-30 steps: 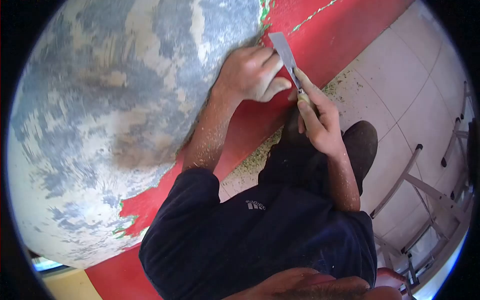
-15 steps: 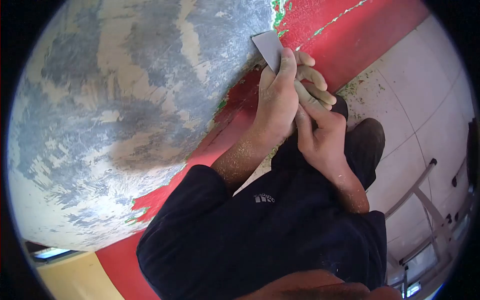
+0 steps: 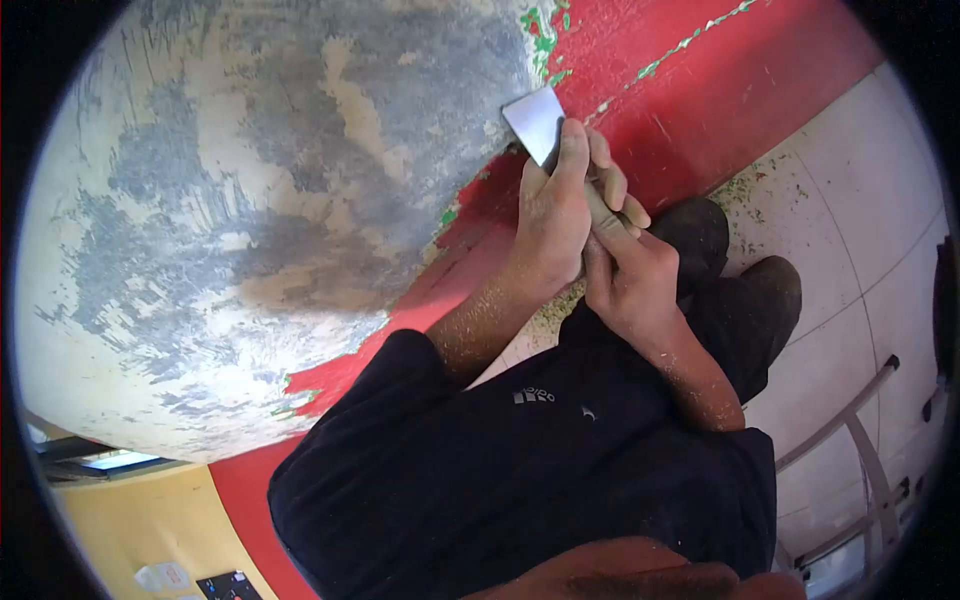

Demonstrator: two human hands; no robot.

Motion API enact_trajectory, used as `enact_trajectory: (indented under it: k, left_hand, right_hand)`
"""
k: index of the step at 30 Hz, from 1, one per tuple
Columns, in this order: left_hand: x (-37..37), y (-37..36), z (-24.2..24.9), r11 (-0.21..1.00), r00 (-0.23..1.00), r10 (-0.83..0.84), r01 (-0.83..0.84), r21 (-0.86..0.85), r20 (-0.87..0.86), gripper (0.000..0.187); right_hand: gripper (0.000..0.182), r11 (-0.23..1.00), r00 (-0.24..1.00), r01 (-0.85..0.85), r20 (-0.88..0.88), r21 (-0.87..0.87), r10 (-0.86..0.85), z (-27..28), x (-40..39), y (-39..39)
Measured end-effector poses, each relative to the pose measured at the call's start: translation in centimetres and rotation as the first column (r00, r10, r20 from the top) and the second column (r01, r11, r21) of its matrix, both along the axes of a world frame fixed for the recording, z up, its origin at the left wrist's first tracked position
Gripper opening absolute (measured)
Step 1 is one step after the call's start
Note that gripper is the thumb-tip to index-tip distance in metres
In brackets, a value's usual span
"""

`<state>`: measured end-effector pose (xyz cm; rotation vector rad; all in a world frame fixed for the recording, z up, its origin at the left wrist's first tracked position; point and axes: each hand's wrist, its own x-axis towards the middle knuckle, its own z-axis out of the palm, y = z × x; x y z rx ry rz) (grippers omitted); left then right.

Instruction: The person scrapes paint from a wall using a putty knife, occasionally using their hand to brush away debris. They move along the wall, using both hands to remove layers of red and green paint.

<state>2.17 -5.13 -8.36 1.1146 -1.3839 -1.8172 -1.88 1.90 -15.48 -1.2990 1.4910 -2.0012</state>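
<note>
A scraper with a flat metal blade (image 3: 538, 122) lies against the scraped grey and cream surface (image 3: 330, 150), close to its border with the red paint. My left hand (image 3: 553, 222) is closed on the scraper just below the blade, its thumb stretched along it. My right hand (image 3: 637, 285) is closed just behind, touching the left hand, wrapped round the handle end, which the fingers mostly hide. Pale dust coats both hands and forearms. Green patches (image 3: 543, 42) show along the ragged edge of the red paint (image 3: 690, 110).
Green and pale flakes (image 3: 750, 205) are scattered on the tiled floor (image 3: 820, 270) beside my dark shoes (image 3: 770, 285). A metal frame (image 3: 868, 455) stands at the lower right. A yellow wall area (image 3: 150, 515) shows at the lower left.
The view has shifted slightly. The blade and both hands appear a little lower in the picture, and the blade looks brighter. Both hands keep their hold on the scraper.
</note>
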Motion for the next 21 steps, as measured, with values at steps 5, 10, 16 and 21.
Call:
enact_trajectory:
  k: [5, 10, 16, 21]
  left_hand:
    - [-1.5, -1.2, 0.9, 0.98, 0.999, -0.019, 0.01, -0.199, -0.041, 0.036]
    - [-0.6, -0.7, 0.9, 0.985, 1.0, -0.014, 0.013, -0.174, -0.007, 0.035]
    - [-0.1, 0.1, -0.3, 0.989, 0.999, 0.048, -0.051, -0.141, -0.023, 0.035]
    - [-1.4, -0.1, 1.2, 0.978, 0.994, 0.079, -0.093, -0.187, -0.082, 0.035]
  right_hand:
    - [0.041, 1.0, 0.998, -0.008, -0.066, 0.02, 0.009, 0.1, -0.5, 0.0]
    - [0.041, 0.988, 0.997, 0.083, 0.008, -0.134, -0.083, -0.1, -0.1, -0.2]
    - [0.034, 0.987, 0.997, 0.083, 0.003, -0.137, -0.083, -1.7, 0.0, 0.0]
    - [0.035, 0.985, 0.997, 0.07, -0.025, -0.158, -0.075, -1.3, -1.2, -1.5]
